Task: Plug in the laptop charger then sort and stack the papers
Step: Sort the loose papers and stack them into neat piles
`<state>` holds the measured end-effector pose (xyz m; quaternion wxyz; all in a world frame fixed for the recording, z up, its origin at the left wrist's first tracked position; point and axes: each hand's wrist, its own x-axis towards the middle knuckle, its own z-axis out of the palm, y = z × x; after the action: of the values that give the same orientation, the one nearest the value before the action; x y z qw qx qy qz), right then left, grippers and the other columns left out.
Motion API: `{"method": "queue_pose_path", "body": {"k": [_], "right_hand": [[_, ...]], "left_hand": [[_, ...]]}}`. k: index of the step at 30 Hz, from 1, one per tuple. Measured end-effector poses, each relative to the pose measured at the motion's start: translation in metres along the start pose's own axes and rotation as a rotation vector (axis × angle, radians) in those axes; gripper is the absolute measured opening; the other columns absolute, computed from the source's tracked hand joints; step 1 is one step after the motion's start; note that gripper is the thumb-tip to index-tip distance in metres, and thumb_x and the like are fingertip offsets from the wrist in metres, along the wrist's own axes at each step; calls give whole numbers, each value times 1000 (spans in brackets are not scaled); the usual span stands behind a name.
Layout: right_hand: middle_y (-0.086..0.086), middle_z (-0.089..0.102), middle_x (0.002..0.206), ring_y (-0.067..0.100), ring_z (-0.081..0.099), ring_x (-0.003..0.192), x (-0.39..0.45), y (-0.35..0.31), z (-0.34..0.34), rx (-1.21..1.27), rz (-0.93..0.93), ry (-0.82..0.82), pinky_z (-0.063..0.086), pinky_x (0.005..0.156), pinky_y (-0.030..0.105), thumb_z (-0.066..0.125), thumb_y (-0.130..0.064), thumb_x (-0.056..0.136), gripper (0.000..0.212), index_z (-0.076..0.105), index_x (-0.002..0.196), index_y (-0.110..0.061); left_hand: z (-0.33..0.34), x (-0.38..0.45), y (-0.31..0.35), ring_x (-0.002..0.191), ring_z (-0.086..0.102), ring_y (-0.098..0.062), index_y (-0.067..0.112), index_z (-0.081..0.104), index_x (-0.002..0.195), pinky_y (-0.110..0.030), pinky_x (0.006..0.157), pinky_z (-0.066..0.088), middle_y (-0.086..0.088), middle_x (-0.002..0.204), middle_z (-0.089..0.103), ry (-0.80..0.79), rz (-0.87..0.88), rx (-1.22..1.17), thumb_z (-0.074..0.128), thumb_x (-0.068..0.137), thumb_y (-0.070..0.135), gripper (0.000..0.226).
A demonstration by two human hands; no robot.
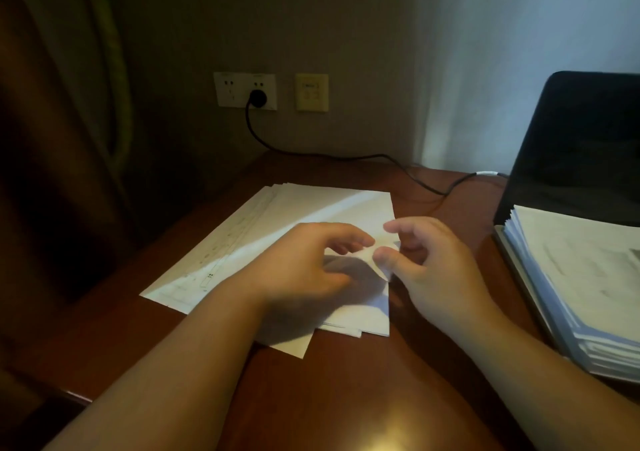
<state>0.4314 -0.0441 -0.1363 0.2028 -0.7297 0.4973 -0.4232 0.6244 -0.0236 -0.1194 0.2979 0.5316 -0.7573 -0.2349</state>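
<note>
Both forearms reach in; my right hand (440, 263) pinches the top sheet's corner (375, 260) to separate it, left hand (304, 260) hovering loose-fingered above the papers (277, 222).

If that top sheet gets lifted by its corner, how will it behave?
Probably floppy: the top sheet already buckles where the right hand pinches its edge. Likely light and slippery, so it may slide off the loose, uneven pile beneath.
</note>
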Motion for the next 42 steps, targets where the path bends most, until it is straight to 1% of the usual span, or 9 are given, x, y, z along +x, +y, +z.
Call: {"method": "queue_pose_path", "body": {"k": [4, 6, 10, 14, 17, 25, 29, 35, 42], "right_hand": [[-20, 45, 134, -2, 55, 96, -3, -2, -2, -17, 55, -39, 46, 66, 11, 74, -44, 81, 50, 49, 125, -48], [-22, 19, 156, -1, 57, 95, -5, -4, -5, -81, 86, -103, 48, 66, 11, 76, -50, 76, 73, 41, 140, -49], [-27, -19, 158, -4, 55, 102, -10, -10, -11, -196, 74, -282, 49, 68, 9, 80, -52, 70, 99, 18, 147, -58], [-35, 8, 155, 1, 21, 140, -12, -11, -15, -328, -24, -468, 36, 107, 31, 76, -57, 74, 91, 24, 148, -53], [-29, 19, 156, 6, 11, 142, -12, -15, -18, -418, 14, -551, 29, 113, 40, 70, -59, 79, 71, 39, 143, -50], [-25, 52, 128, 5, 35, 116, -6, -8, -5, -380, -35, -444, 40, 90, 29, 68, -56, 81, 46, 65, 123, -37], [-22, 52, 118, 5, 42, 111, -7, -3, 5, -300, -35, -331, 46, 90, 29, 70, -50, 83, 30, 72, 109, -35], [-20, 49, 102, 1, 50, 90, -6, -4, 4, -117, -35, -207, 42, 67, 12, 79, -35, 79, 6, 74, 80, -32], [-15, 54, 95, 0, 53, 84, -2, -5, -2, 23, 7, -96, 43, 65, 6, 75, -29, 84, 7, 71, 88, -32]], "left_hand": [[-1, 3, -5, 110, 54, -2, 42, 63, 121, -19, 82, 56, 19, 133, 55, 209, -69, -36, 62, 96, 14, 37], [-4, 5, -8, 111, 56, -6, 40, 63, 124, -30, 81, 61, 16, 143, 48, 266, -89, -101, 63, 96, 17, 36], [-4, 6, -6, 113, 60, -15, 44, 64, 120, -32, 78, 62, 17, 152, 37, 277, -116, -155, 65, 95, 20, 35], [-3, 5, -8, 112, 60, -15, 44, 65, 117, -33, 77, 63, 16, 139, 51, 267, -108, -164, 64, 95, 20, 33], [-2, 2, -7, 99, 59, -6, 48, 61, 114, -24, 72, 59, 23, 110, 59, 202, -104, -137, 63, 96, 22, 31], [-4, 2, -7, 99, 62, -6, 45, 66, 109, -19, 69, 57, 25, 110, 62, 137, -92, -146, 64, 96, 23, 26], [-1, 3, -8, 117, 58, -9, 39, 70, 113, -30, 86, 60, 17, 136, 57, 152, -75, -152, 67, 94, 19, 28], [-3, 1, -2, 117, 57, -6, 45, 64, 104, -14, 88, 51, 17, 137, 54, 116, -4, -90, 68, 93, 18, 29], [-6, -2, 1, 118, 55, -2, 46, 69, 104, -24, 94, 51, 22, 127, 58, 53, 51, -207, 73, 86, 40, 20]]}}
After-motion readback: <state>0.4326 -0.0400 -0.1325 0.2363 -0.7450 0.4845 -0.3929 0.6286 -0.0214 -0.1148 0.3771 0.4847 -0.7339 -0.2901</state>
